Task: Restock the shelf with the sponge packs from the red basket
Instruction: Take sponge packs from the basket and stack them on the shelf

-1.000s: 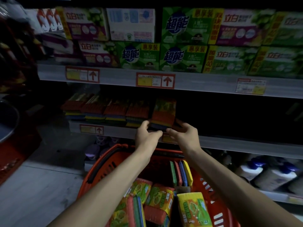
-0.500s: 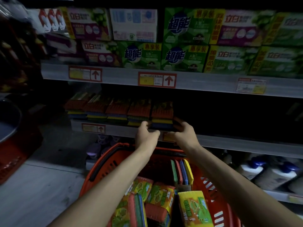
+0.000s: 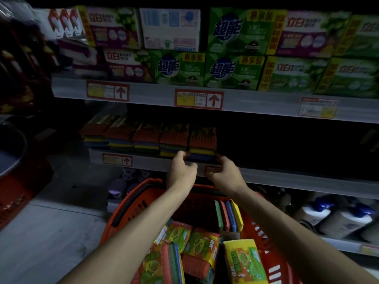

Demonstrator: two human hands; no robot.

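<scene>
Several sponge packs [image 3: 131,134] lie in a row on the dim middle shelf [image 3: 291,181]. At the right end of the row lies one more sponge pack [image 3: 202,140], flat, red sponge on top. My left hand [image 3: 181,170] pinches its front left corner and my right hand [image 3: 224,175] holds its front right corner, fingers curled at the shelf lip. Below my forearms stands the red basket [image 3: 131,201], with several more sponge packs [image 3: 202,245] inside, some upright at the back.
Detergent boxes [image 3: 233,70] fill the upper shelf. White bottles [image 3: 338,218] stand on the bottom shelf at right. The middle shelf is dark to the right of the row. A dark round pan [image 3: 10,148] and a red crate [image 3: 16,199] sit at left.
The pack held tilted above the shelf edge a second ago now lies flat at the end of the row. Both hands have stayed at its front corners.
</scene>
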